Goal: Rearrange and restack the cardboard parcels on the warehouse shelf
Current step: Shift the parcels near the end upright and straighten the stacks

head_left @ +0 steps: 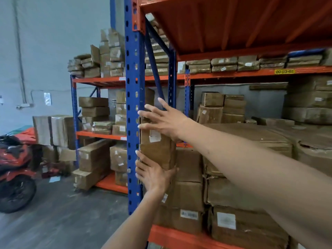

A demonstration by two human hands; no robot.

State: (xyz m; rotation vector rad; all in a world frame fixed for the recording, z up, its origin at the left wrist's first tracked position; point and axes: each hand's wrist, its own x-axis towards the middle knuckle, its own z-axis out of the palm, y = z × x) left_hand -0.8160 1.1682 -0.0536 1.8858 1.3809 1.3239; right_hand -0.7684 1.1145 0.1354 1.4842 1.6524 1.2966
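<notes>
A narrow brown cardboard parcel (pixel 157 150) with a white label stands upright at the left end of the shelf, on top of the stacked parcels (pixel 188 178) and tight against the blue upright post (pixel 133 108). My left hand (pixel 152 175) cups its lower end from below and the side. My right hand (pixel 164 120) lies over its top end, fingers spread and curled over the far edge. Both hands grip this one parcel.
Large flattened parcels (pixel 251 137) fill the shelf to the right, above an orange beam (pixel 179 236). An orange deck (pixel 233 24) hangs overhead. Another loaded rack (pixel 100 108) stands behind to the left. A red motorcycle (pixel 14 168) is parked on the grey floor at far left.
</notes>
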